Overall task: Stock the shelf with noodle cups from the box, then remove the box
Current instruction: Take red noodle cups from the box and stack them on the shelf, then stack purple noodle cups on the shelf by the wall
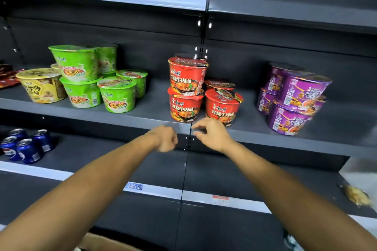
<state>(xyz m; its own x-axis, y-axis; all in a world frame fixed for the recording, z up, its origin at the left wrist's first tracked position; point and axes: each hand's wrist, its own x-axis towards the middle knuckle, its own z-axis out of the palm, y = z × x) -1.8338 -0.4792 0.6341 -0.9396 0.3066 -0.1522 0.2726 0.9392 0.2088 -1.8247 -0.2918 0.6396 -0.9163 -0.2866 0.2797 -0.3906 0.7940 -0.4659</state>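
Red noodle cups [186, 89] stand stacked in the middle of the dark shelf [151, 108], with another red cup [222, 106] beside the stack. Green noodle cups [81, 79] and a yellow cup [41, 85] sit to the left, purple cups [293, 96] to the right. My left hand [166, 138] hovers just below the shelf's front edge with its fingers curled and nothing in it. My right hand [211, 133] is close beside it, in front of the red cups, fingers loosely bent and empty. A corner of the cardboard box [102, 243] shows at the bottom.
Blue soda cans [24, 146] stand on the lower shelf at the left. Red packets [7, 76] lie at the far left of the noodle shelf. A small pale packet [357, 196] lies on the lower shelf at the right. Price tags [133, 186] line the lower shelf edge.
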